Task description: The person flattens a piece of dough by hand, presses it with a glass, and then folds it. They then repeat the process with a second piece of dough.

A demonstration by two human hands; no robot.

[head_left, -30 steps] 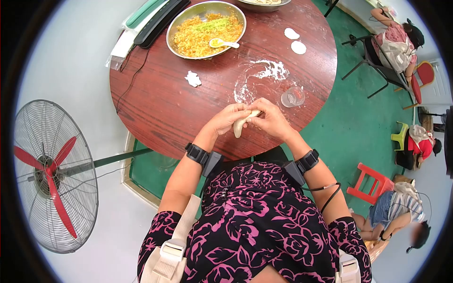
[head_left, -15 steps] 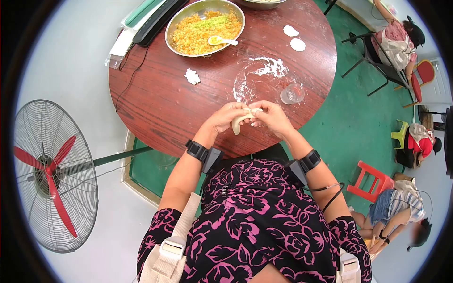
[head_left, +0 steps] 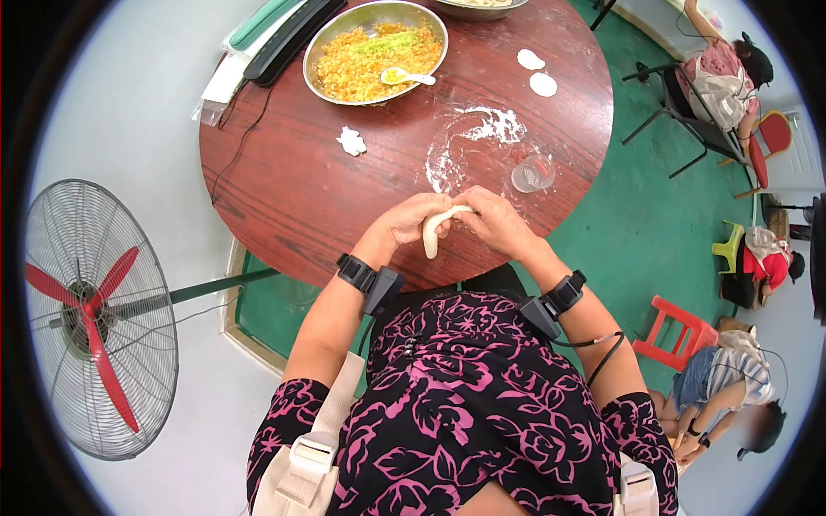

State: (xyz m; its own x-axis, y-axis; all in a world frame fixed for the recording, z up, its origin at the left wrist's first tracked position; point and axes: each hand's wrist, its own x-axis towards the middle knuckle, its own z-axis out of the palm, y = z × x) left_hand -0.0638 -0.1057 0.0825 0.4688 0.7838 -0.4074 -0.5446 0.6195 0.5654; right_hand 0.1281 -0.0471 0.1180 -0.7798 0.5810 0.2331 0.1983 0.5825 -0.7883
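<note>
Over the front of the round table (head_left: 301,232), a pale curved piece of dough (head_left: 432,236) is gripped between both hands. My left hand (head_left: 409,218) pinches it from the left, and its rounded lower end hangs down. My right hand (head_left: 501,225) has its fingers closed on the upper end; the fingertips are partly hidden. Beyond the hands lies a smear of white flour (head_left: 497,125), with a clear cup (head_left: 533,174) beside it. Two round dough wrappers (head_left: 543,84) rest farther back.
A metal bowl (head_left: 315,89) of orange and green filling stands at the back left, with a white spoon (head_left: 413,77) in it. A crumpled white lump (head_left: 351,141) lies nearer. Left is a caged fan (head_left: 103,318); right are a red stool (head_left: 675,333) and several other people.
My fingers have shifted along the dough. More of its lower end now hangs down, and my right fingers have curled further round its upper end.
</note>
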